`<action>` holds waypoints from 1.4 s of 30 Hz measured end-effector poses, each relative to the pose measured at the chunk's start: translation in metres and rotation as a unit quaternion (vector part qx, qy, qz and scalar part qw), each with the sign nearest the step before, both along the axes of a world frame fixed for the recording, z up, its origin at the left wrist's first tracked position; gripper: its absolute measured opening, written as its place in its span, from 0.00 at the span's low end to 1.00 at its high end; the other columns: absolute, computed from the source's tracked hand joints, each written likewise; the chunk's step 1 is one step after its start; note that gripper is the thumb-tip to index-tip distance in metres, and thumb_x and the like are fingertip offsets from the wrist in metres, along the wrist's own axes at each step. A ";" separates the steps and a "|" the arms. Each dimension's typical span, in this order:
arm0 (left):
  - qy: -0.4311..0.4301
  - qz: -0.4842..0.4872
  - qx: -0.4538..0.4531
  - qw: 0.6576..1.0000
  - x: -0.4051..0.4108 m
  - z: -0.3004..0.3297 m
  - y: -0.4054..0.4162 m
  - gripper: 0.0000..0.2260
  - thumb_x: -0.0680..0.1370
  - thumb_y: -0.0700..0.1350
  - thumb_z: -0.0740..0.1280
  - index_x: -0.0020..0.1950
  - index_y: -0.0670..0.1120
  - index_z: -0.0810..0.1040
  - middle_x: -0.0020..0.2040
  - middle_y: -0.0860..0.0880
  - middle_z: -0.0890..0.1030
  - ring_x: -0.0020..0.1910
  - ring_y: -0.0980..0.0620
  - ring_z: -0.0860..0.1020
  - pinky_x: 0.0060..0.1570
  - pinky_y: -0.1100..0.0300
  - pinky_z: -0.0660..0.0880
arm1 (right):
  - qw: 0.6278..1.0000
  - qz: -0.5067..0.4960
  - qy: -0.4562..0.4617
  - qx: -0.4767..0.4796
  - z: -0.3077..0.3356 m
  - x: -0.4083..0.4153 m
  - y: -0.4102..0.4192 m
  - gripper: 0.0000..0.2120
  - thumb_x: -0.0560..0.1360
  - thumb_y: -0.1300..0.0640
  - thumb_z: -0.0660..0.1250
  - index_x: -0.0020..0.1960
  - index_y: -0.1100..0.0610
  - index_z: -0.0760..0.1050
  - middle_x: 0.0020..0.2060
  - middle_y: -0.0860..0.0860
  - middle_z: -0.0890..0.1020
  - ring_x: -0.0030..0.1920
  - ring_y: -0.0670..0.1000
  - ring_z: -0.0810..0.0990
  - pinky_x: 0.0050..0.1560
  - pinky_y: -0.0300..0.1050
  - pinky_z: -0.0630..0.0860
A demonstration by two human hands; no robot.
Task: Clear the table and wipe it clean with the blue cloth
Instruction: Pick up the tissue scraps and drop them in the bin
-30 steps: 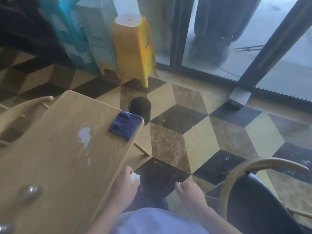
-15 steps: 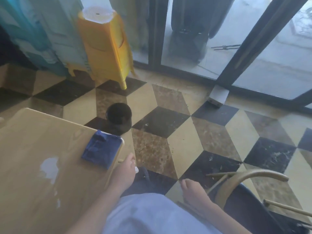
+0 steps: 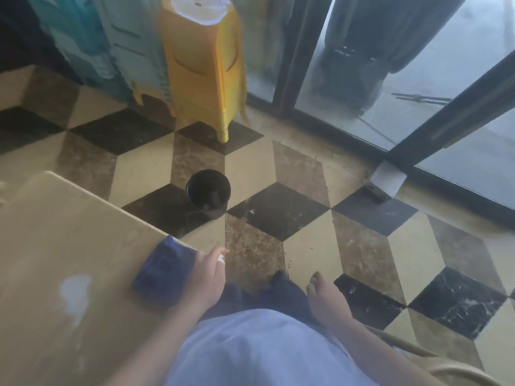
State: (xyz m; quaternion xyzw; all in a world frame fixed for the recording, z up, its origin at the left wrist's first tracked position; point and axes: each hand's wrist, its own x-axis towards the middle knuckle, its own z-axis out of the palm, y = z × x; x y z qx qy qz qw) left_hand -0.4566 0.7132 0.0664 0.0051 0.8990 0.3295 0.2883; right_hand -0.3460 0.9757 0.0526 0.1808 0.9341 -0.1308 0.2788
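Note:
The wooden table fills the lower left. A folded blue cloth lies at its right corner, and a white spill marks the top further left. My left hand hangs at the table's edge right beside the cloth, closed around a small white scrap of paper. My right hand hangs loose over the floor by my leg, fingers slightly curled, holding nothing. A black round bin stands on the floor beyond the table corner.
Stacked plastic stools, yellow and pale blue, stand against the back wall. Glass doors with black frames run along the right. A curved wooden chair back is at the lower right. The floor is patterned tile.
The view has tilted and moved forward towards the bin. My left hand with the white scrap has risen along the table edge, close to the blue cloth. My right hand stays low.

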 end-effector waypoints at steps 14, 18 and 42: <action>-0.086 0.175 -0.019 0.981 -0.099 -0.041 0.072 0.12 0.79 0.42 0.66 0.60 0.53 0.76 0.56 0.54 0.78 0.55 0.51 0.77 0.54 0.59 0.76 | 0.984 0.091 -0.095 -0.117 -0.031 -0.221 0.075 0.12 0.80 0.54 0.61 0.61 0.57 0.77 0.56 0.56 0.81 0.56 0.58 0.79 0.52 0.46 0.72; -0.126 0.285 -0.032 0.950 -0.109 -0.047 0.100 0.10 0.77 0.41 0.66 0.56 0.53 0.77 0.51 0.52 0.81 0.50 0.50 0.79 0.49 0.55 0.77 | 0.979 0.105 -0.107 -0.135 -0.029 -0.289 0.099 0.09 0.77 0.52 0.62 0.42 0.53 0.77 0.43 0.53 0.83 0.46 0.57 0.81 0.44 0.48 0.76; -0.217 0.494 0.088 0.837 -0.249 -0.082 0.042 0.14 0.74 0.45 0.72 0.55 0.44 0.72 0.51 0.41 0.81 0.42 0.45 0.79 0.46 0.51 0.77 | 0.964 0.167 -0.195 -0.069 -0.032 -0.466 0.040 0.12 0.76 0.48 0.62 0.38 0.54 0.75 0.34 0.51 0.79 0.34 0.51 0.78 0.34 0.44 0.71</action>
